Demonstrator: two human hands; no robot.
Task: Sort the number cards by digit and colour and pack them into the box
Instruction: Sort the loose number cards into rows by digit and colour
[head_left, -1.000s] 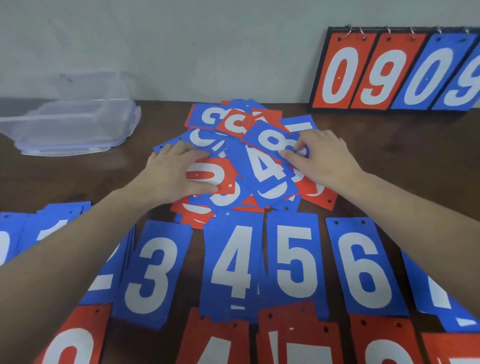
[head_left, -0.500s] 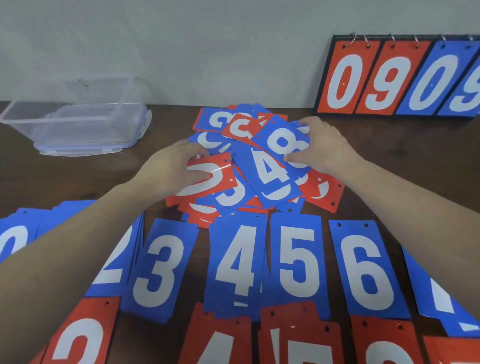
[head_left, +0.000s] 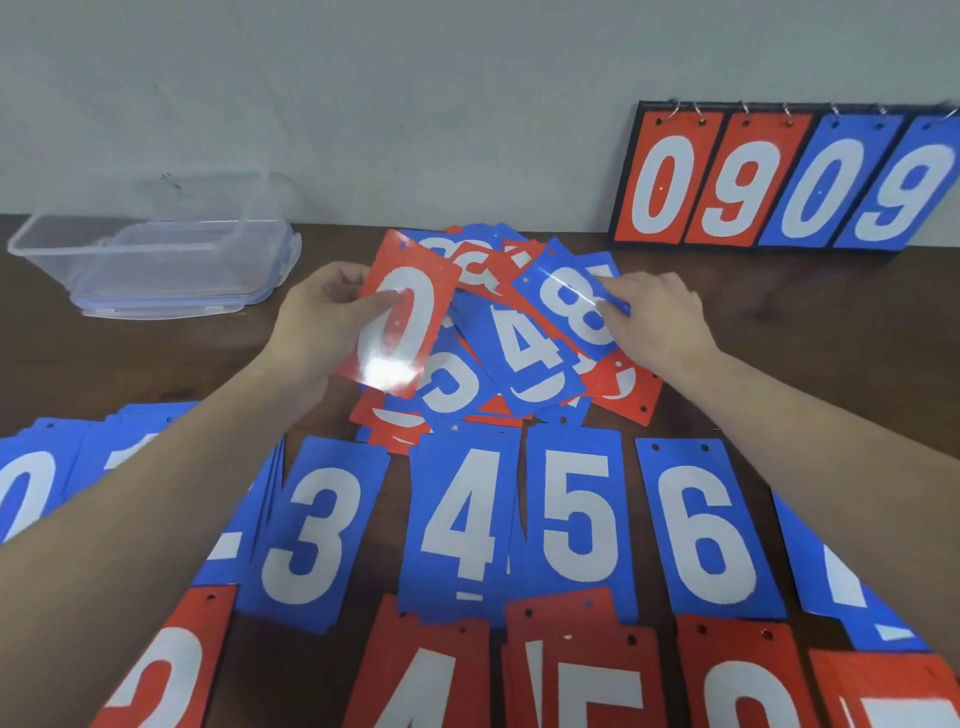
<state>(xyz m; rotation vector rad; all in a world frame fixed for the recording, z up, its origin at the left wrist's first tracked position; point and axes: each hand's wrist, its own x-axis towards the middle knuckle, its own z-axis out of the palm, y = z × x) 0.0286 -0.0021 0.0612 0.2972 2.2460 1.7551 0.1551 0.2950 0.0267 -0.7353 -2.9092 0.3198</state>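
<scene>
A jumbled heap of red and blue number cards (head_left: 524, 358) lies mid-table. My left hand (head_left: 322, 322) holds a red 0 card (head_left: 402, 322) lifted off the heap, thumb on its face. My right hand (head_left: 654, 317) pinches a blue 8 card (head_left: 569, 306) tilted up at the heap's right. Sorted blue cards lie in a row in front: 3 (head_left: 317, 530), 4 (head_left: 462, 514), 5 (head_left: 576, 514), 6 (head_left: 701, 530). Red piles sit along the bottom edge. The clear plastic box (head_left: 156, 254) stands at the back left.
A flip scoreboard (head_left: 789, 182) showing 0 9 0 9 leans against the wall at the back right. More blue cards (head_left: 31, 483) lie at the far left under my left forearm. Brown table surface (head_left: 805, 332) shows between heap and scoreboard.
My left hand has lifted the red 0 card off the heap and turned it upright. My right hand has raised the blue 8 card's edge.
</scene>
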